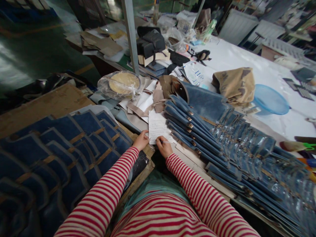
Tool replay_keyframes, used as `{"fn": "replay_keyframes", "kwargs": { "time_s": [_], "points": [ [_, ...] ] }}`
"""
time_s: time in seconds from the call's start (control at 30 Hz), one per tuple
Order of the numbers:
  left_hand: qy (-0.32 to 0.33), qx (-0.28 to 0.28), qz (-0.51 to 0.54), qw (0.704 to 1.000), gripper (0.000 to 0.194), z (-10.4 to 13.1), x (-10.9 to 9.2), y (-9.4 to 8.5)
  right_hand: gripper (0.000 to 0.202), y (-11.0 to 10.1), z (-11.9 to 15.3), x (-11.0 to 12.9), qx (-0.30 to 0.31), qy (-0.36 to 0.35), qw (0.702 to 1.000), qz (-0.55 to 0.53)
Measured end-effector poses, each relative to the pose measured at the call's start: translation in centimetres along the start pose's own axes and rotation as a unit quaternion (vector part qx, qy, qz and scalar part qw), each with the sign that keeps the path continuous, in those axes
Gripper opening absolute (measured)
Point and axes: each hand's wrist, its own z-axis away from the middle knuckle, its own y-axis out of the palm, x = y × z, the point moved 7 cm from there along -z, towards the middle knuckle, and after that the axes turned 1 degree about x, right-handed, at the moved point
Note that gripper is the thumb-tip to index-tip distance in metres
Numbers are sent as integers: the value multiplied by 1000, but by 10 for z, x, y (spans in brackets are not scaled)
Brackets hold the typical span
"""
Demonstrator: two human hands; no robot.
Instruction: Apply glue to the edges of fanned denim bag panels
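A white sheet of paper (158, 126) with lines of handwriting lies in front of me between the two stacks of blue pieces. My left hand (141, 140) is closed at the sheet's lower left edge, fingers and thumb against it. At the lower right edge is my right hand (164, 146), its fingers curled in a pinch. A thin pale thing shows beside these fingers, too small to name. Blue leather-like pieces (190, 126) lie overlapped just right of the right hand. More blue pieces with grey edges (66, 126) spread out left of the left hand.
Behind the paper are brown and white scraps (145, 102) and a plastic-wrapped round tub (123, 82). A metal post (130, 36) rises from the table. Farther right are a brown cloth (234, 84) and a blue translucent lid (271, 98) on the white tabletop (229, 56).
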Motion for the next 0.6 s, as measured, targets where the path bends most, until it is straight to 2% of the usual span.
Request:
{"fn": "replay_keyframes", "kwargs": {
  "time_s": [0.6],
  "points": [
    [5, -22, -32, 999, 47, -1, 4, 0, 21, -3, 1, -4, -1, 7, 1000, -21]
  ]
}}
